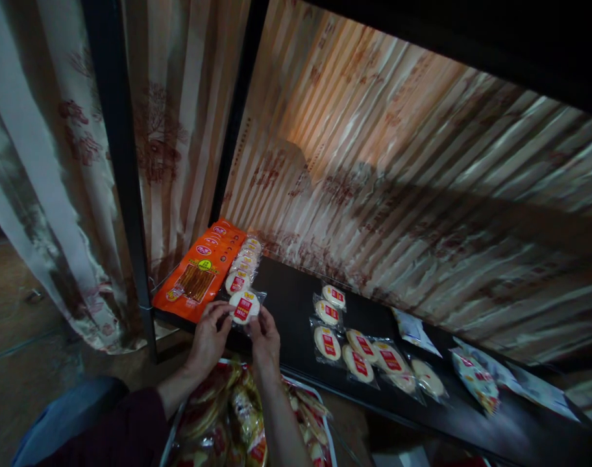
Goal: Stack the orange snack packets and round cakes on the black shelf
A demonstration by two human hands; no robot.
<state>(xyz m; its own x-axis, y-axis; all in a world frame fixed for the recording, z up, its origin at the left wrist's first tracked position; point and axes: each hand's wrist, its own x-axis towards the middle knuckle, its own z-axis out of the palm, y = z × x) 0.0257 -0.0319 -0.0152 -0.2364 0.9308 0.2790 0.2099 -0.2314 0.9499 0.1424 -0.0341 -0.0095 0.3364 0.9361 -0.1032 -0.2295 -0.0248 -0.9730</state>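
Observation:
Between my hands is a round white cracker in a clear wrapper with a red label (244, 307), held near the shelf's front edge. My left hand (211, 334) pinches its left side, and my right hand (265, 334) grips the lower right corner of the wrapper. Just behind it, a row of similar wrapped crackers (238, 281) runs back along the shelf, overlapping one another. Orange snack packets (198, 269) lie stacked to the left of that row. Below my forearms stands a white-rimmed tray (331, 441) filled with more wrapped snacks.
Several wrapped crackers (327, 342) lie loosely on the black shelf (286, 292) to the right. Further right are a colourful snack bag (476, 379) and silvery packets (415, 331). A black upright post (121, 162) stands at left, with a patterned curtain (374, 149) behind the shelf.

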